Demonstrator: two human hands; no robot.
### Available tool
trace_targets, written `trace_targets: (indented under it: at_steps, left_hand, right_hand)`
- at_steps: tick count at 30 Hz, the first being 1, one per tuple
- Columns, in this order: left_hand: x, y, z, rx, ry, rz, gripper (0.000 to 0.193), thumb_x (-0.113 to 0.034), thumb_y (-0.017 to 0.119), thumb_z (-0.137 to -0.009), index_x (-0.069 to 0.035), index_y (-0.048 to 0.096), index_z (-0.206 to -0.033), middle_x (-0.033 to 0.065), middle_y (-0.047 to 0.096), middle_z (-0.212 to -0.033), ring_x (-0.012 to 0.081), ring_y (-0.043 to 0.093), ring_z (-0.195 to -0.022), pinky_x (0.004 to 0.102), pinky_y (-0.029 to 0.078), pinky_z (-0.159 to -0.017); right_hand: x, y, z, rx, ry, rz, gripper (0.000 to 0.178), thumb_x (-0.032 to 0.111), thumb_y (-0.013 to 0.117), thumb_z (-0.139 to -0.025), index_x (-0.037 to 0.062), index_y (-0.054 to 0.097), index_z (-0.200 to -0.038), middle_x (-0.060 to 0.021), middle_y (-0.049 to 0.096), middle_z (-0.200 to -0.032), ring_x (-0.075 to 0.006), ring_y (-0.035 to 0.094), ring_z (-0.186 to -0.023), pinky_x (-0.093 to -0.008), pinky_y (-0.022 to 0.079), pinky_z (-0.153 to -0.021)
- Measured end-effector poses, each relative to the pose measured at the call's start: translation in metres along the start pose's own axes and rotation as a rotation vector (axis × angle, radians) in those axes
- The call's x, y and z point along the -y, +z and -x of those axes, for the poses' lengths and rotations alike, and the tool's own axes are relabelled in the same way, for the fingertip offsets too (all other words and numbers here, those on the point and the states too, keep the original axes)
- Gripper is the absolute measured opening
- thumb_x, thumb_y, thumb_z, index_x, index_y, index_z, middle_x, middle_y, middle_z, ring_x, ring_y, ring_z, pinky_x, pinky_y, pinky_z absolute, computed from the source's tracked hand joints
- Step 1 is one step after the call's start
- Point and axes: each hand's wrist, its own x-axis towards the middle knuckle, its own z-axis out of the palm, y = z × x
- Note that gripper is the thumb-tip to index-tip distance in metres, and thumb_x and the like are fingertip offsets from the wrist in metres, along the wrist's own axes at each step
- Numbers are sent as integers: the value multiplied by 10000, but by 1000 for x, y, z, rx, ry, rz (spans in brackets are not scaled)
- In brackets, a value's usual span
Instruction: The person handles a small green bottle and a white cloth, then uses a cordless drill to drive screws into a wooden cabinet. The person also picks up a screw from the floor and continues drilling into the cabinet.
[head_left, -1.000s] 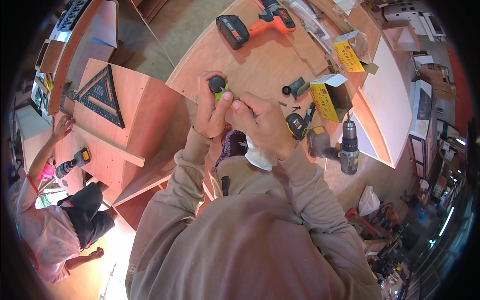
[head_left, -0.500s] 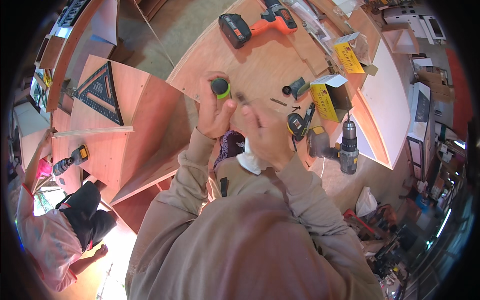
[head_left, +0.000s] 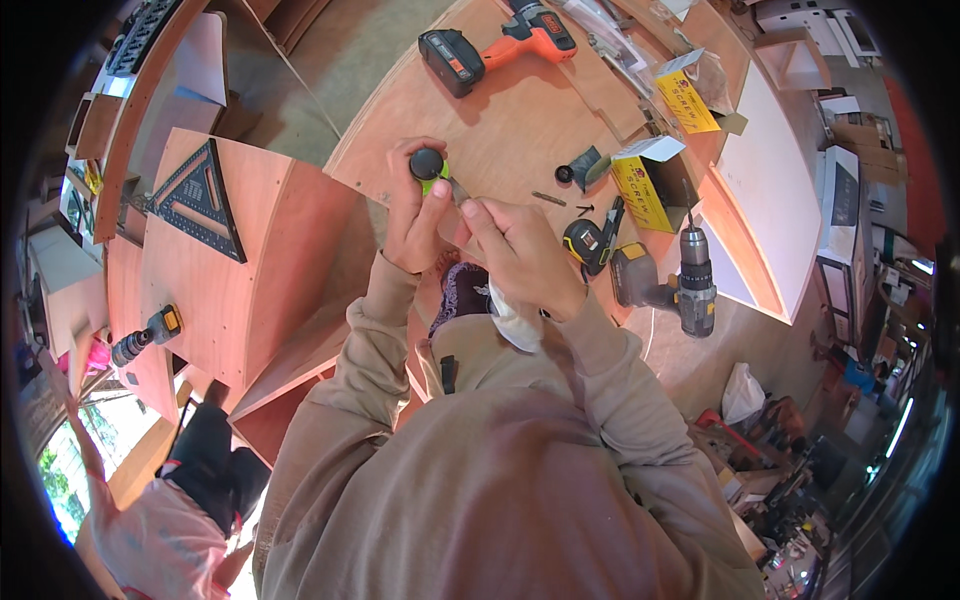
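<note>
My left hand [head_left: 408, 205] is closed around a screwdriver [head_left: 428, 164] with a rounded black end and a bright green part. A short metal shaft points from it toward my right hand [head_left: 522, 250]. With thumb and forefinger together, my right hand pinches at the tip of that shaft; anything small between the fingers is hidden. Beside my right hand lie a drill bit [head_left: 548, 198], a dark screw [head_left: 585, 210] and a black-and-yellow tape measure [head_left: 585, 243] on the plywood surface [head_left: 480, 130].
An orange drill [head_left: 530, 45] lies at the far side. Yellow screw boxes [head_left: 640, 193] and a grey-yellow drill [head_left: 692, 290] stand to the right. A black triangular square [head_left: 205, 205] rests on a wooden cabinet [head_left: 265, 220] at left. A co-worker [head_left: 165, 535] is at lower left.
My right hand, blurred before, has come in to the screwdriver's shaft and pinches there. The screwdriver has tilted. The co-worker has shifted lower, and a board edge over the left cabinet is gone.
</note>
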Motion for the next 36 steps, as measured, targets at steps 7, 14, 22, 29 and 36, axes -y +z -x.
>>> trace_targets:
  at_steps: [7,14,22,29,36]
  left_hand:
    - [2,1,2,-2,10,-48,468,-267,560,-1019,21,497,-1382,164,496,-1253,279,486,-1168,402,380,-1085]
    - [3,2,2,-21,0,-4,401,-231,554,-1023,13,505,-1338,157,506,-1232,271,490,-1138,400,394,-1056]
    - [8,-1,2,16,-19,11,372,-263,588,-1058,0,507,-1307,133,505,-1204,250,492,-1108,394,409,-1026]
    - [4,1,3,56,50,83,459,-287,647,-1022,-16,457,-1340,127,477,-1226,240,510,-1100,380,412,-1035]
    - [5,2,-4,-54,-46,114,426,-387,486,-1042,1,569,-1195,129,558,-1154,235,530,-1143,386,387,-1078]
  right_hand:
    - [-4,3,-4,23,23,-14,542,388,467,-1165,-12,657,-853,-153,635,-679,-292,643,-623,-430,490,-628]
    - [-4,6,-6,30,28,-14,541,376,468,-1164,-23,653,-851,-177,629,-686,-323,627,-623,-445,489,-633]
    - [-5,5,-10,-27,27,-56,513,358,475,-1161,-43,643,-889,-226,638,-732,-392,617,-664,-484,485,-661]
    - [1,3,-7,-120,83,-42,509,349,465,-1164,-25,636,-865,-187,627,-705,-310,640,-668,-457,478,-652]
    - [-41,-1,-19,-286,32,-59,497,375,458,-1182,21,614,-870,-55,548,-737,-147,521,-714,-357,463,-687]
